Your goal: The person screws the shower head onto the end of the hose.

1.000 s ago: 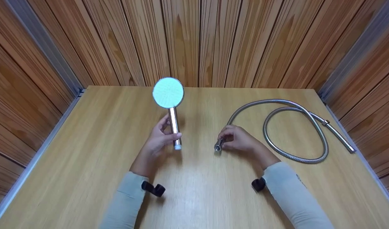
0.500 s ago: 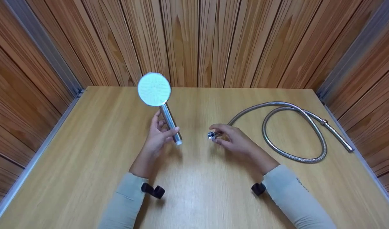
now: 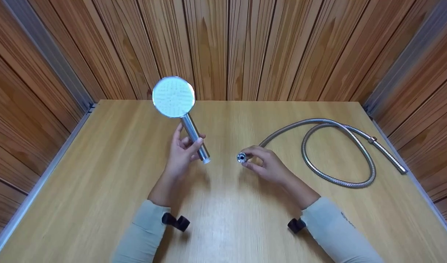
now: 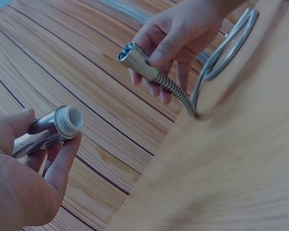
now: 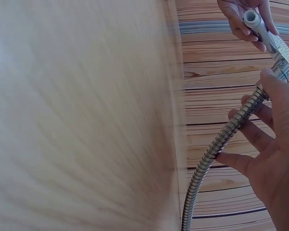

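Note:
My left hand (image 3: 180, 153) grips the chrome handle of a round-faced shower head (image 3: 173, 97), raised off the table and leaning to the left. In the left wrist view, the white threaded end (image 4: 70, 120) of that handle points toward the hose. My right hand (image 3: 265, 162) pinches the metal end nut (image 3: 242, 157) of a flexible shower hose (image 3: 338, 180), its hollow opening facing out. A gap separates the nut from the threaded end. From the right hand the ribbed hose (image 5: 214, 149) curves down in the right wrist view.
The hose lies looped on the right of the wooden table (image 3: 223, 219), its other end (image 3: 402, 170) near the right edge. Wood-plank walls (image 3: 208, 47) rise behind and at both sides. Black wrist-camera mounts (image 3: 176, 221) sit at both cuffs.
The shower head has tilted to the left and risen, its face moving left and away. My right hand has turned the hose nut up and brought it slightly left.

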{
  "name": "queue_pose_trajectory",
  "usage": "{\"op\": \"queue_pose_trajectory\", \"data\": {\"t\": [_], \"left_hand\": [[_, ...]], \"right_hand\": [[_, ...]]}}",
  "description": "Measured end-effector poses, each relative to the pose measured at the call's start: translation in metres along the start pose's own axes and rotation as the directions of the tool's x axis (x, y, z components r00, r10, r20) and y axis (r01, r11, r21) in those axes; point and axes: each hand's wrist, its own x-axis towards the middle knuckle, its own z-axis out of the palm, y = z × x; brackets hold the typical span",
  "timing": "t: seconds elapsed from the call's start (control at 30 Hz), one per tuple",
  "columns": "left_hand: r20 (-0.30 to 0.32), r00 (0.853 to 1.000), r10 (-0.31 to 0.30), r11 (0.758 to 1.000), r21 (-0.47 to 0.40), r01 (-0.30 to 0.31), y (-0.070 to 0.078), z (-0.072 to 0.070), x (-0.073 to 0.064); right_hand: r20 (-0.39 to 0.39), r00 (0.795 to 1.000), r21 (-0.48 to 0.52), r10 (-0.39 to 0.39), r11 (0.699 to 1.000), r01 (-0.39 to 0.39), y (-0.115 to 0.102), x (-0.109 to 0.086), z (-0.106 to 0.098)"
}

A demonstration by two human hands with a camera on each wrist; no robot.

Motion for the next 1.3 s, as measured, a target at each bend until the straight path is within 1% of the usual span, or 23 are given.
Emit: {"op": "queue_pose_trajectory", "data": {"t": [0.1,0.2,0.33,0.47,0.67,0.77,0.9,1.03,1.17,1.3], "left_hand": [[-0.007,1.0,0.014,1.0,-0.021,-0.014,0.003,0.003,-0.001],[-0.012,1.0,0.012,0.999,-0.047,-0.013,0.005,0.005,-0.001],[-0.004,1.0,0.008,0.994,-0.109,-0.008,0.006,0.006,-0.003],[-0.001,1.0,0.03,0.986,-0.161,-0.03,0.008,0.009,-0.003],[-0.006,0.998,0.067,0.985,-0.159,-0.067,0.011,0.012,-0.004],[-0.007,0.997,0.078,0.985,-0.155,-0.078,0.012,0.013,-0.006],[-0.02,0.995,0.094,0.982,-0.163,-0.096,0.014,0.016,-0.007],[-0.04,0.993,0.109,0.979,-0.171,-0.114,0.015,0.019,-0.006],[-0.059,0.99,0.127,0.973,-0.187,-0.136,0.015,0.024,-0.005],[-0.074,0.984,0.161,0.965,-0.198,-0.172,0.014,0.032,-0.003]], "right_hand": [[-0.03,1.0,0.005,-0.009,1.0,0.009,-0.003,-0.001,0.001],[-0.053,0.998,-0.006,-0.015,1.0,0.015,-0.005,-0.002,0.003],[-0.092,0.995,-0.041,-0.047,0.998,0.043,-0.005,-0.004,0.004],[-0.115,0.99,-0.069,-0.083,0.995,0.075,-0.008,-0.004,0.003],[-0.138,0.979,-0.093,-0.151,0.986,0.139,-0.014,-0.001,0.004],[-0.148,0.976,-0.086,-0.161,0.985,0.15,-0.016,-0.001,0.005],[-0.149,0.979,-0.057,-0.14,0.989,0.133,-0.016,-0.001,0.007],[-0.126,0.988,-0.003,-0.088,0.996,0.089,-0.017,0.0,0.01],[-0.094,0.996,0.059,0.003,0.998,0.002,-0.022,0.003,0.014],[-0.058,0.993,0.111,0.107,0.989,-0.1,-0.025,0.006,0.018]]}}
